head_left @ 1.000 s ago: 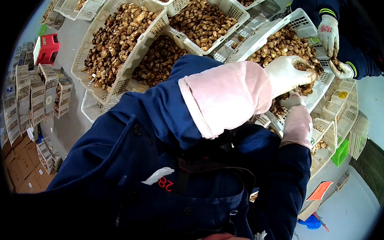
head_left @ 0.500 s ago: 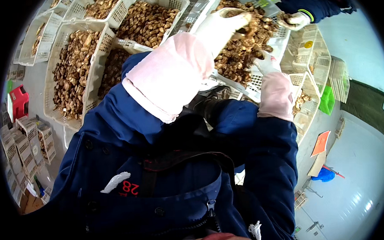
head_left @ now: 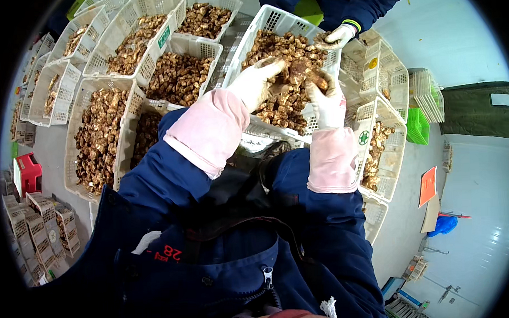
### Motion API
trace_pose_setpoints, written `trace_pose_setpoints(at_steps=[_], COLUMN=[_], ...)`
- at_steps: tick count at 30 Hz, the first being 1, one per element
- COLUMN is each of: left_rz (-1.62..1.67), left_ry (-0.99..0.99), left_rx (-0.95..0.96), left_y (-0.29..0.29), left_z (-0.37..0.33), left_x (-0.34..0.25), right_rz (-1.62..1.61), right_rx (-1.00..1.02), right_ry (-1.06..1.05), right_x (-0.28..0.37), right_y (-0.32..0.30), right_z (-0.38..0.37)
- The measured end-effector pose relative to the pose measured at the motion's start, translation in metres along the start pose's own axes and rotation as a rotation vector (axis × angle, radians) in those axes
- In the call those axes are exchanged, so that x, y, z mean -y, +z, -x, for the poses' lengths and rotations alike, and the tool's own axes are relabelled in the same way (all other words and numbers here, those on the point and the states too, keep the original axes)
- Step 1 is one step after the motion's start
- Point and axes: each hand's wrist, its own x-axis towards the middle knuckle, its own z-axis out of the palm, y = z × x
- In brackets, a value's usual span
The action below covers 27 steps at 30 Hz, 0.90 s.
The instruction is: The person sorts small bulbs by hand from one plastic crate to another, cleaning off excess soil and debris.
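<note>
Both gloved hands are over a white perforated crate point(head_left: 261, 23) heaped with brown, lumpy, bulb-like pieces point(head_left: 284, 43). A bunch of these pieces point(head_left: 299, 72), slightly blurred, is held between my hands above the heap. My left hand point(head_left: 257, 83), in a white glove with a pink cuff, curls against the left side of the bunch. Gripping its right side is my right hand point(head_left: 326, 100), thumb and fingers bent round it. The undersides of the bunch and some fingertips are hidden.
Across the crate, a co-worker's gloved hand point(head_left: 335, 37) rests at the far right rim. More filled crates point(head_left: 128, 43) crowd the left; others point(head_left: 371, 141) stand at right. A red stool point(head_left: 28, 173) is far left, green baskets point(head_left: 417, 125) far right.
My view has shifted, so the crate appears lower and further left. My hands have come closer together, lifting a bunch of pieces between them. The co-worker's hand looks more open.
</note>
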Motion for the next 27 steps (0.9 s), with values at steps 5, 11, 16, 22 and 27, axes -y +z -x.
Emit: trace_pose_setpoints(at_steps=[5,11,16,22,27], left_rz=[-0.123,-0.110,-0.066,-0.074,-0.140], left_ry=[0.095,0.073,0.004,0.099,0.222], left_rx=[-0.053,-0.105,-0.029,-0.042,0.021], left_y=[-0.013,-0.012,0.001,-0.014,-0.015], left_z=[-0.009,-0.007,0.003,-0.006,-0.002], left_x=[0.002,0.003,-0.004,0.009,0.008], right_rz=[1.071,-0.129,-0.634,-0.259,0.589], right_rx=[-0.114,0.071,0.161,0.161,0.115], right_ry=[-0.237,0.424,0.373,0.348,-0.264], right_x=[-0.012,-0.003,0.009,0.023,-0.020], right_y=[0.005,-0.001,0.027,0.040,0.059], right_z=[0.005,-0.007,0.003,0.000,-0.002])
